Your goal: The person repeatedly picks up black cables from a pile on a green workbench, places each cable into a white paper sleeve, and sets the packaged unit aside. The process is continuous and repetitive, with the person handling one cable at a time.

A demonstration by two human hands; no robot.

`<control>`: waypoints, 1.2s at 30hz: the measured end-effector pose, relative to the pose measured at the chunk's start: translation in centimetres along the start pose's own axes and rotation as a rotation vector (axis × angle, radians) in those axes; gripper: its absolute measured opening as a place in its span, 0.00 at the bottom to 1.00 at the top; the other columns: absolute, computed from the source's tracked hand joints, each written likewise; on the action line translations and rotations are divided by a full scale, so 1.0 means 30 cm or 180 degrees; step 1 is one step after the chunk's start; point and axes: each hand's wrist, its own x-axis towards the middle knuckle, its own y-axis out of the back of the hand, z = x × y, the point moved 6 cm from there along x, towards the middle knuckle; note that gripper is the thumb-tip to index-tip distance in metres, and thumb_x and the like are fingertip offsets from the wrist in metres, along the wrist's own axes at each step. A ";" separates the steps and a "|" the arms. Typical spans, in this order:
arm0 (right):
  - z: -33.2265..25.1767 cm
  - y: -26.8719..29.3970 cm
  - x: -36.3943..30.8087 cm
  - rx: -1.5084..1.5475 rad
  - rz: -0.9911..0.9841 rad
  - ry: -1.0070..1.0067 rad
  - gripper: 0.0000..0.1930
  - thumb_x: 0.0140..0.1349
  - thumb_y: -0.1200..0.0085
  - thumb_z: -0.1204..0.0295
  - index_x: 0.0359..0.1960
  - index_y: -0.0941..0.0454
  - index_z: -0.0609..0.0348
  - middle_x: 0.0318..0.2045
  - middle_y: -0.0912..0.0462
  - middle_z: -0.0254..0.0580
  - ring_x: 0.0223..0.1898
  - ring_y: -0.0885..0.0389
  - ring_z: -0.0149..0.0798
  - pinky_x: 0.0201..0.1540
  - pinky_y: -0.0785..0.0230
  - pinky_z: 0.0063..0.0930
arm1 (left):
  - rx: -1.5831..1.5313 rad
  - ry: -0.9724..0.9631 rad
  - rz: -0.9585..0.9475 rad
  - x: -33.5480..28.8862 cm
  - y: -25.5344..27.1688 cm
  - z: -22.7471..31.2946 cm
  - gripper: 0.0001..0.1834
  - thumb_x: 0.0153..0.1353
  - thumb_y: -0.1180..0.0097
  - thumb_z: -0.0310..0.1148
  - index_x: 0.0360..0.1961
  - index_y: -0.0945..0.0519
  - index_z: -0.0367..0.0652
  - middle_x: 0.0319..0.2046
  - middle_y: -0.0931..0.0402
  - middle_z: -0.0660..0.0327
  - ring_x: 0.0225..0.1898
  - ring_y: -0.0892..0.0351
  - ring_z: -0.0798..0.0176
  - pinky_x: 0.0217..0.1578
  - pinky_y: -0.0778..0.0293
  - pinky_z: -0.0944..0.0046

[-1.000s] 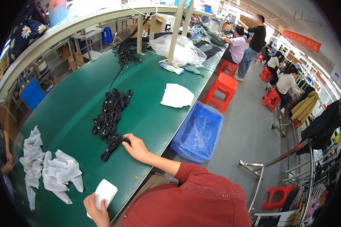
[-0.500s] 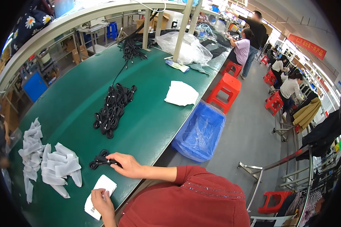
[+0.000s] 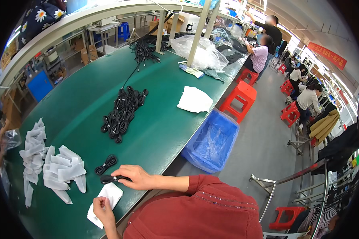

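On my remote view, the right hand point(image 3: 133, 177), clamped on one black cord bundle point(image 3: 106, 179), had come beside the white stack point(image 3: 113, 193) pinched by the left hand point(image 3: 104, 213), leaving another bundle point(image 3: 106, 164) behind, seemingly singling one out.

Ceiling tubes point(image 3: 265, 4) shine brightly overhead; pale glare streaks the green tabletop point(image 3: 159, 123); straight edges curve strongly toward blackened corners.

Red plastic stool point(image 3: 245, 93) stands fwd-R of R hand point(image 3: 135, 177); tan garment point(image 3: 325, 123) hangs farther R. Red banner point(image 3: 327, 55) hangs high, far fwd-R. Blue cabinet point(image 3: 40, 85) fwd-L of L hand point(image 3: 103, 210); navy daisy-print fabric point(image 3: 36, 24) fwd-L too, higher up.
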 end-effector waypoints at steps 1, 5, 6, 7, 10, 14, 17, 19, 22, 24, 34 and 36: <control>-0.004 -0.008 -0.008 -0.0033 -0.0041 0.0140 0.17 0.56 0.41 0.78 0.48 0.23 0.59 0.33 0.22 0.44 0.32 0.22 0.46 0.34 0.29 0.38 | -0.0046 -0.0002 0.0010 0.001 0.000 -0.004 0.04 0.57 0.44 0.21 0.28 0.27 0.35 0.25 0.31 0.61 0.27 0.36 0.67 0.30 0.36 0.67; -0.014 -0.033 -0.026 -0.0143 -0.0588 0.0340 0.16 0.56 0.42 0.77 0.48 0.24 0.58 0.32 0.23 0.42 0.33 0.22 0.47 0.33 0.29 0.39 | -0.0214 0.0058 0.0050 0.004 0.001 -0.018 0.05 0.58 0.44 0.23 0.29 0.27 0.35 0.25 0.32 0.61 0.27 0.35 0.67 0.31 0.36 0.68; -0.010 -0.050 -0.033 -0.0204 -0.0732 0.0311 0.17 0.55 0.41 0.76 0.48 0.24 0.56 0.32 0.24 0.42 0.33 0.22 0.47 0.33 0.28 0.39 | -0.0237 0.0108 0.0080 -0.005 0.013 -0.025 0.05 0.58 0.44 0.24 0.29 0.27 0.35 0.25 0.32 0.61 0.28 0.35 0.67 0.31 0.36 0.68; -0.009 -0.047 -0.031 -0.0293 -0.0612 0.0309 0.17 0.54 0.42 0.77 0.47 0.23 0.57 0.32 0.23 0.43 0.33 0.21 0.48 0.33 0.28 0.39 | -0.0188 -0.0021 0.0100 -0.006 0.018 -0.020 0.05 0.58 0.44 0.24 0.29 0.27 0.36 0.25 0.32 0.61 0.28 0.34 0.67 0.31 0.36 0.67; 0.005 -0.037 -0.016 -0.0247 -0.0105 0.0161 0.14 0.51 0.42 0.78 0.42 0.21 0.56 0.33 0.20 0.43 0.33 0.19 0.48 0.34 0.25 0.38 | 0.0031 -0.0239 0.0195 -0.008 0.030 0.007 0.05 0.58 0.43 0.25 0.29 0.27 0.36 0.24 0.32 0.59 0.28 0.33 0.65 0.31 0.35 0.66; 0.051 -0.005 -0.007 -0.0073 0.0114 -0.0516 0.15 0.54 0.40 0.79 0.45 0.20 0.57 0.31 0.20 0.41 0.27 0.21 0.38 0.30 0.28 0.29 | -0.0089 -0.0161 0.0125 0.013 0.014 0.043 0.05 0.57 0.42 0.25 0.29 0.26 0.36 0.25 0.29 0.58 0.29 0.29 0.62 0.33 0.32 0.65; 0.008 0.021 0.005 0.0164 -0.0094 -0.0625 0.15 0.57 0.41 0.80 0.47 0.20 0.59 0.32 0.20 0.43 0.28 0.21 0.38 0.31 0.29 0.27 | -0.0329 0.0013 0.0088 0.006 0.008 0.052 0.04 0.57 0.41 0.23 0.31 0.24 0.35 0.27 0.26 0.57 0.31 0.26 0.63 0.36 0.29 0.66; -0.018 0.003 0.007 0.0135 -0.0269 -0.0496 0.15 0.56 0.41 0.81 0.47 0.20 0.60 0.32 0.19 0.44 0.30 0.21 0.39 0.32 0.28 0.28 | -0.0371 0.0169 0.0099 -0.008 0.018 0.060 0.05 0.58 0.40 0.25 0.32 0.24 0.35 0.28 0.26 0.62 0.31 0.29 0.70 0.38 0.30 0.69; -0.034 -0.028 0.010 0.0082 -0.0497 -0.0216 0.17 0.55 0.40 0.81 0.47 0.20 0.59 0.32 0.19 0.43 0.30 0.21 0.41 0.32 0.28 0.30 | -0.0379 0.0326 0.0059 -0.018 0.021 0.044 0.05 0.58 0.40 0.25 0.32 0.23 0.35 0.29 0.26 0.63 0.32 0.30 0.70 0.38 0.31 0.69; -0.036 -0.039 0.011 -0.0033 -0.0641 -0.0062 0.17 0.54 0.39 0.81 0.47 0.20 0.59 0.32 0.20 0.43 0.30 0.21 0.42 0.32 0.28 0.31 | -0.0420 0.0321 0.0055 -0.014 0.023 0.053 0.05 0.58 0.40 0.25 0.32 0.23 0.36 0.29 0.26 0.63 0.32 0.30 0.70 0.39 0.32 0.70; 0.032 -0.106 -0.010 0.1177 -0.1639 -0.1589 0.13 0.61 0.44 0.78 0.48 0.23 0.61 0.32 0.19 0.38 0.31 0.21 0.31 0.32 0.29 0.26 | -0.0419 -0.0496 -0.0086 -0.013 0.026 0.125 0.05 0.55 0.40 0.20 0.32 0.23 0.37 0.33 0.25 0.60 0.36 0.26 0.61 0.40 0.30 0.65; 0.059 -0.126 -0.037 0.1826 -0.1729 -0.2848 0.11 0.66 0.46 0.75 0.49 0.27 0.62 0.36 0.18 0.38 0.35 0.22 0.25 0.37 0.28 0.23 | -0.0184 -0.0833 -0.0149 -0.014 0.034 0.160 0.06 0.53 0.39 0.20 0.32 0.23 0.38 0.35 0.24 0.59 0.38 0.26 0.58 0.42 0.30 0.63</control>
